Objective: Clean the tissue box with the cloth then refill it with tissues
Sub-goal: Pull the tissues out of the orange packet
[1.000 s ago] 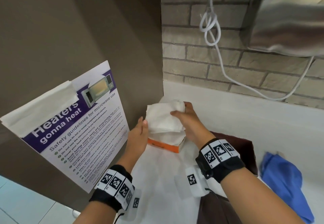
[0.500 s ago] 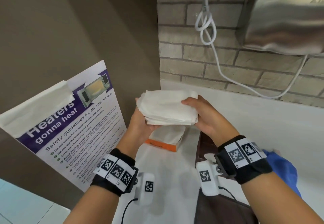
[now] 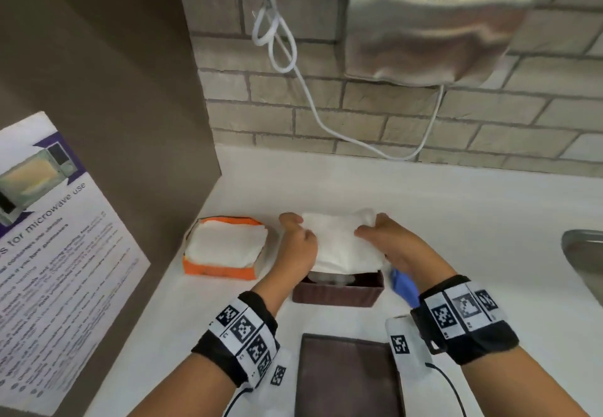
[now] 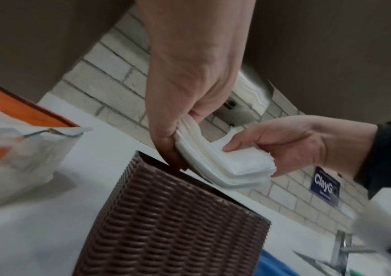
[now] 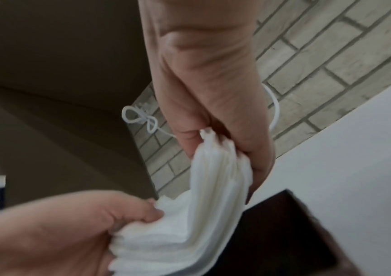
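A thick stack of white tissues [image 3: 342,243] [image 4: 229,166] [image 5: 203,209] hangs bent just above the open brown woven tissue box [image 3: 337,291] [image 4: 173,220] on the white counter. My left hand [image 3: 298,240] [image 4: 184,119] pinches its left end and my right hand [image 3: 378,237] [image 5: 220,134] pinches its right end. The box's brown lid [image 3: 349,374] lies flat nearer me. An orange packet [image 3: 225,247] with more white tissues sits left of the box. A blue cloth [image 3: 404,286] peeks out under my right wrist.
A brown side wall with a microwave safety poster [image 3: 55,253] stands at the left. Above the counter on the brick wall hang a steel hand dryer [image 3: 434,21] and its white cable [image 3: 280,41]. A steel sink rim [image 3: 584,260] shows at the right edge.
Both hands lifted the tissue stack out of the orange packet and carried it right and down to the brown box. The view has swung right with them.
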Tool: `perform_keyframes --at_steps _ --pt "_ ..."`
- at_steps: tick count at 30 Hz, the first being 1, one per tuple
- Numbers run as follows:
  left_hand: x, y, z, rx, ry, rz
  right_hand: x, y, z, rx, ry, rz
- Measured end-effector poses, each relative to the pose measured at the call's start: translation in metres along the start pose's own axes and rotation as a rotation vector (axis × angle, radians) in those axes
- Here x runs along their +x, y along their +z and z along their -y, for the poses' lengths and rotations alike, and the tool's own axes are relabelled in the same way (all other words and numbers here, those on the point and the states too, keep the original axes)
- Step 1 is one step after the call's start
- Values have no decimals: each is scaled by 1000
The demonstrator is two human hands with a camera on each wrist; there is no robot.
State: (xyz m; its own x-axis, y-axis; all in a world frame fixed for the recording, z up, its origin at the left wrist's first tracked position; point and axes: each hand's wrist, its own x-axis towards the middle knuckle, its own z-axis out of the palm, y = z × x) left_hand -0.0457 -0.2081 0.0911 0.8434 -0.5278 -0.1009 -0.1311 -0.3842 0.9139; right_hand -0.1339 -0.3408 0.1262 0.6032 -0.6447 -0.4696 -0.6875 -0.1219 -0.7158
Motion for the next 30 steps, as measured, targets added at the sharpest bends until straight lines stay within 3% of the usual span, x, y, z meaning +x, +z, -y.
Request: perform_keyframes --at_steps 6,13,19,21,26,28,30 --pt "4 16 4 379 -81 318 15 25 -17 -498 -133 -99" --pt "8 27 5 627 -208 425 35 50 -29 -830 -206 -103" --pt "8 31 9 723 -177 470 39 61 -30 -985 -174 -36" --pt "4 30 7 740 -116 412 37 67 -33 -1051 -194 -46" --pt "-14 -13 1 444 222 166 23 67 -27 -1195 -228 -131" --pt "-8 -47 6 448 258 99 14 59 -14 -1215 -284 -212" --pt "3 -84 17 481 206 41 5 56 5 -1111 -396 -256"
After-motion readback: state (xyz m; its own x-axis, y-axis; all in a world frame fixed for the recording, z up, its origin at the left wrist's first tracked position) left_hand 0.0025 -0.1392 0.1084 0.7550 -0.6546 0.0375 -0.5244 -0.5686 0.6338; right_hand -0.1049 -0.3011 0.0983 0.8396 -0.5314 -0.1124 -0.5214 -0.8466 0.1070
